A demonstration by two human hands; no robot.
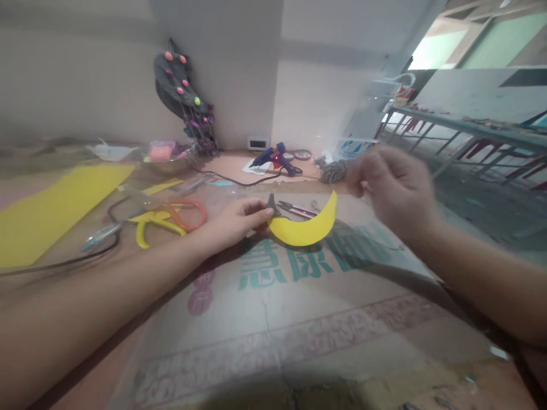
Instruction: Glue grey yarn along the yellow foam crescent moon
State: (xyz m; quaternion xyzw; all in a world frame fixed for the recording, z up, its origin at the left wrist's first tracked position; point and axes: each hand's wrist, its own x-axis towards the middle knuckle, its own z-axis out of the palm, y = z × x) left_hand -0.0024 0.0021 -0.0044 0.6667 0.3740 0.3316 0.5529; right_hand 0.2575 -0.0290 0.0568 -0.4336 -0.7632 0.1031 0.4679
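My left hand (243, 219) pinches the left end of a yellow crescent-shaped cutout (302, 232) between thumb and fingers. A dark grey pointed piece (272, 202) stands up at that end, by my thumb. Raised to the right, my right hand (395, 191) is smeared by motion, its fingers curled together in a pinch. Whatever it may hold is too blurred to make out. Just behind the crescent lie thread snips (297, 210). Orange-handled scissors (190, 213) and a yellow-handled tool (160, 228) rest left of my left hand.
A blue glue gun (277, 158) sits at the back, near a small digital clock (258, 143). Grey yarn (333, 171) is bundled behind my right hand. Yellow sheet (64, 208) covers the far left. A dark decorated hanging (182, 85) leans on the wall. Printed cardboard (256, 330) lies underneath.
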